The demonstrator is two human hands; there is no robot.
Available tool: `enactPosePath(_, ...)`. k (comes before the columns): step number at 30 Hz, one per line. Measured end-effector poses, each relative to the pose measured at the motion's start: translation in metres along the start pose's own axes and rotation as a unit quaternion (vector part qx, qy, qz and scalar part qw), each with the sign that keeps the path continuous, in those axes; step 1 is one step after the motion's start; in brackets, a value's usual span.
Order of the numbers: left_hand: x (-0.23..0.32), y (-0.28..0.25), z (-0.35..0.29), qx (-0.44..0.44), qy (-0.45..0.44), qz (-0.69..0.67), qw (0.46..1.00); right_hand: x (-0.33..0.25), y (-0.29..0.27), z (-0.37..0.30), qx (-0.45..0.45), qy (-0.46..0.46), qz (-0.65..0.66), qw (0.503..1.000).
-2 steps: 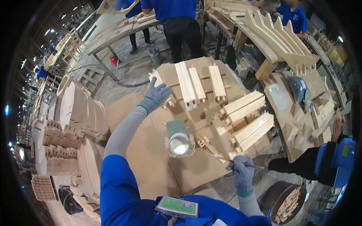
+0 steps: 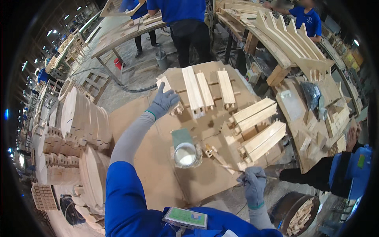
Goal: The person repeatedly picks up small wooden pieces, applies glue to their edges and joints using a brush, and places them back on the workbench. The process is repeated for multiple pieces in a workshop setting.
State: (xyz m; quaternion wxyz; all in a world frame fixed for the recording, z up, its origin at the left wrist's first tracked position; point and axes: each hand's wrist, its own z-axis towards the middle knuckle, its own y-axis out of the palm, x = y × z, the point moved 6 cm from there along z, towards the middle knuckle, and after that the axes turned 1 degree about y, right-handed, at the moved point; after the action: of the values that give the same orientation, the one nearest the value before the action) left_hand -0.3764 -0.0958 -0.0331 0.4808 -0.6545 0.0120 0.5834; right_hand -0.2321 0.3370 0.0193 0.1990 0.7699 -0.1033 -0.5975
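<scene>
My left hand (image 2: 163, 104), in a grey glove, has its fingers spread against a pale wooden piece (image 2: 165, 85) at the far left of the cardboard-covered table (image 2: 154, 173). My right hand (image 2: 254, 185), also gloved, is closed around a thin stick (image 2: 271, 177) near the table's front right edge; the stick's working end is hard to make out. Between the hands stands a round tub of white liquid (image 2: 185, 154), beside a grey-green block (image 2: 182, 136). A narrow wooden strip (image 2: 222, 160) lies right of the tub.
Long wooden parts (image 2: 193, 91) lie across thin rods at the back, with more paired parts (image 2: 263, 140) on the right. Stacked curved boards (image 2: 85, 118) stand at left. A barrel of wood scraps (image 2: 302, 215) is at lower right. Co-workers in blue (image 2: 177, 15) stand beyond.
My right hand and its stick sit slightly lower in the picture. My left hand stays at the same wooden piece; the view has shifted a little.
</scene>
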Motion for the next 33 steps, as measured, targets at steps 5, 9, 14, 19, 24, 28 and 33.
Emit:
enactPosePath(5,0.033,0.063,0.039,-0.038,0.039,0.109,0.993,-0.002,-0.011,0.028,0.047,0.052,0.004,0.998)
enactPosePath(9,0.05,0.083,0.044,-0.07,0.041,0.213,0.974,0.007,-0.014,0.044,0.037,0.075,0.024,0.996)
enactPosePath(14,0.026,0.034,0.04,0.038,-0.126,-0.184,0.974,0.011,0.007,0.061,0.015,0.091,0.018,0.996)
enactPosePath(19,0.024,-0.048,-0.042,0.026,-0.287,-0.206,0.935,0.004,0.058,0.062,-0.096,0.069,-0.031,0.992)
enactPosePath(24,0.046,-0.152,-0.152,-0.031,-0.43,-0.301,0.85,0.001,0.112,0.045,-0.177,0.009,-0.089,0.98)
enactPosePath(28,0.093,-0.237,-0.261,-0.062,-0.555,-0.301,0.773,0.018,0.162,-0.001,-0.263,-0.019,-0.116,0.957)
enactPosePath(33,0.155,-0.33,-0.35,-0.049,-0.692,-0.282,0.662,0.07,0.228,-0.074,-0.352,0.004,-0.128,0.927)
